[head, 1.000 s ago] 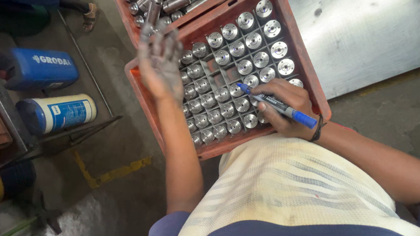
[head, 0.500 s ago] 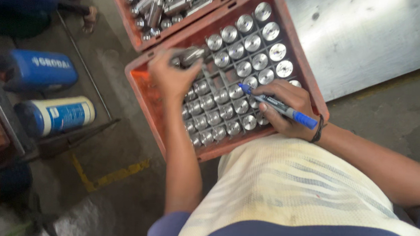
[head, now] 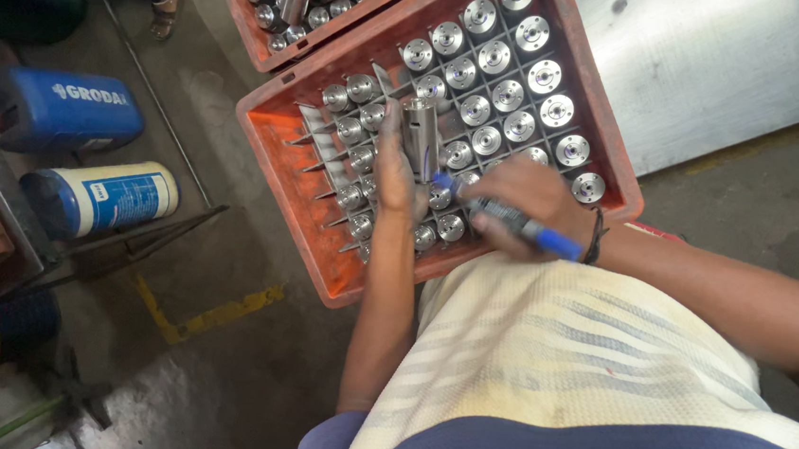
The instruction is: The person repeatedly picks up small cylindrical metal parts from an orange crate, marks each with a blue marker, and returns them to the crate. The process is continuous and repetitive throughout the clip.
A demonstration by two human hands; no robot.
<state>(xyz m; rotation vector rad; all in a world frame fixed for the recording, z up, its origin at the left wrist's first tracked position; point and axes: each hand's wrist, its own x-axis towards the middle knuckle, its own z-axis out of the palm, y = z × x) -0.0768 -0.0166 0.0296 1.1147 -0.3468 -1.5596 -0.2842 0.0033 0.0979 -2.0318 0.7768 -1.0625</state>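
My left hand [head: 395, 162] grips a shiny metal cylinder [head: 419, 136] and holds it over the near red crate [head: 300, 188]. In my right hand [head: 527, 201] is a blue marker pen [head: 514, 222], its tip touching the lower part of that cylinder. The crate has a divider grid filled with several upright metal cylinders [head: 506, 81], their round ends facing up. Some grid cells at the crate's left side stand bare.
A second red crate [head: 271, 48] with loose metal parts sits beyond. A grey metal sheet [head: 725, 70] lies at right. A blue can [head: 61, 112] and a white-and-blue can [head: 102, 199] lie on the floor at left, next to a metal frame [head: 142, 233].
My left hand came back from the far crate with a metal cylinder and brought it over the near crate. My right hand shifted left, putting the marker tip on it.
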